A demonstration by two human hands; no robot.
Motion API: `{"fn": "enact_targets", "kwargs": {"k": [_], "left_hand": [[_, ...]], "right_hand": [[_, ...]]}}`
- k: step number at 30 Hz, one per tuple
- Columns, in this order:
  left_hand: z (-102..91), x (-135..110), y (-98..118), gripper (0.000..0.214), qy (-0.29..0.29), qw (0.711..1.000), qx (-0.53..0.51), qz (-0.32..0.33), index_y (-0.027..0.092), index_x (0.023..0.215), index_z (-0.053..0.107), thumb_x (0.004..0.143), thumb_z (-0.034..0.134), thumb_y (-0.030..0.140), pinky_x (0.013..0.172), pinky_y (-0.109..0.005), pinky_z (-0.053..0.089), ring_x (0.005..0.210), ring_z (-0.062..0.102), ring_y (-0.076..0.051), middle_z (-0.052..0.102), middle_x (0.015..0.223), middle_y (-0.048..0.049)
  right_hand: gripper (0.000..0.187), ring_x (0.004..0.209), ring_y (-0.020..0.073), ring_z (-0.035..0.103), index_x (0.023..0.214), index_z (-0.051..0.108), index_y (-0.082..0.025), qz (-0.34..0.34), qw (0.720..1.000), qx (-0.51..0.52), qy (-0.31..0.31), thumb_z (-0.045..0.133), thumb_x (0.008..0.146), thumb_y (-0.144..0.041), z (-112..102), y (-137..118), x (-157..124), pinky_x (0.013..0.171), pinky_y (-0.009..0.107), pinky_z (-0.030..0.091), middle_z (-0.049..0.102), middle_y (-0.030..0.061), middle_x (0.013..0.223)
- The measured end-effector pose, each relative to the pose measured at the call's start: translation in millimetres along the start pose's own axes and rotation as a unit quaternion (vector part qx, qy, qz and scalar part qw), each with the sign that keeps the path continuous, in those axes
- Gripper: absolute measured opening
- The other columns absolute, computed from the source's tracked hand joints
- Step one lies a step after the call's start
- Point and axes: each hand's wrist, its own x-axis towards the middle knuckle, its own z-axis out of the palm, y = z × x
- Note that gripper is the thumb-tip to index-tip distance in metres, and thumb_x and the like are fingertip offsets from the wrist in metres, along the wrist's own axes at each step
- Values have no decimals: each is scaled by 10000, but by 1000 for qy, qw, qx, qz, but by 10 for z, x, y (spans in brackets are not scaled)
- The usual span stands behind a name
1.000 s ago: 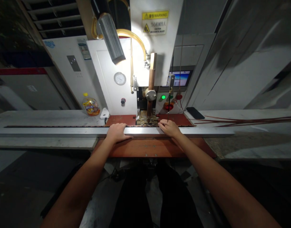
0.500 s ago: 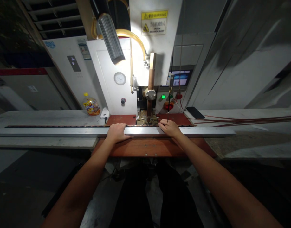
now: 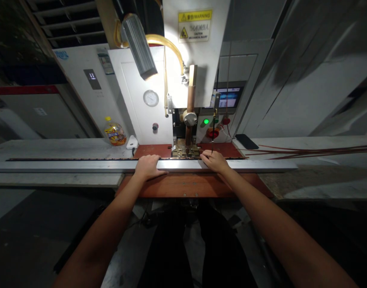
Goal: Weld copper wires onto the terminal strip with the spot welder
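Note:
A long grey metal bar lies across the bench, passing in front of a white machine. My left hand rests on top of the bar with its fingers curled over the far edge. My right hand lies on the bar just right of the machine's copper rod, fingers bent down onto the bar's far edge. The rod points down at a brass fixture between my hands. A red-brown plate lies under the bar.
An orange drink bottle and a small white object stand at the back left. A black phone and several thin reddish strips lie to the right. A green lamp and a red button sit on the machine.

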Motion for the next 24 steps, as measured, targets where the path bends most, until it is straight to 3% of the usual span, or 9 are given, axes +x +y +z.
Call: {"fn": "enact_targets", "kwargs": {"k": [24], "left_hand": [[-19,23,59,665,0,1000,-4,3,222,1062,676,728,627,795,841,-404,469,1019,671,-331,736,1085,-118]], "right_hand": [[348,750,183,607,692,600,-225,-1,1000,12,10,426,974,-332,-27,50,-22,691,292,338,701,54,790]]}}
